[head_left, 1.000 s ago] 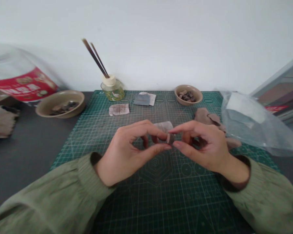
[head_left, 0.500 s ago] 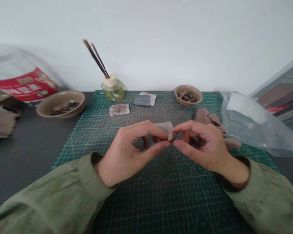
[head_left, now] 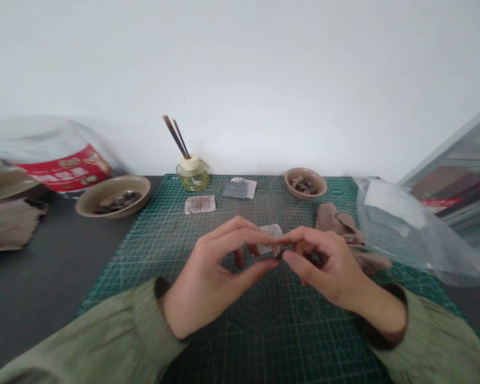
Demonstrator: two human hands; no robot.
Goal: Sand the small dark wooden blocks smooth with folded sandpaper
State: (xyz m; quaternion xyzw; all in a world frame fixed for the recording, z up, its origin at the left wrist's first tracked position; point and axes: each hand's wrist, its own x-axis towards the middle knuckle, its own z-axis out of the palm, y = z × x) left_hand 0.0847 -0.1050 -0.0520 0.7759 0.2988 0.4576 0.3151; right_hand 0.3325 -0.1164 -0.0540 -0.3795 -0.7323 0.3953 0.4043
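Note:
Between the fingertips of both hands is a small brown block [head_left: 279, 250], partly covered by the fingers. My left hand [head_left: 220, 272] pinches it from the left with thumb and forefinger. From the right, the thumb and forefinger of my right hand [head_left: 328, 264] close on the same block. Just behind the fingertips a whitish, worn sandpaper piece [head_left: 272, 230] lies on the green cutting mat [head_left: 260, 341]. A crumpled brown cloth [head_left: 338, 224] rests beyond my right hand.
At the back stand a small bowl of brown blocks [head_left: 306, 172] and a reed diffuser [head_left: 194, 176]. Stained and grey sheets [head_left: 235, 190] lie between them. Left are another bowl [head_left: 144, 194] and a large jar [head_left: 68, 165]; right, a clear plastic bag [head_left: 416, 245].
The camera view has tilted up, so everything sits lower in the picture. The right fingers have shifted on the block, which now looks turned and more covered.

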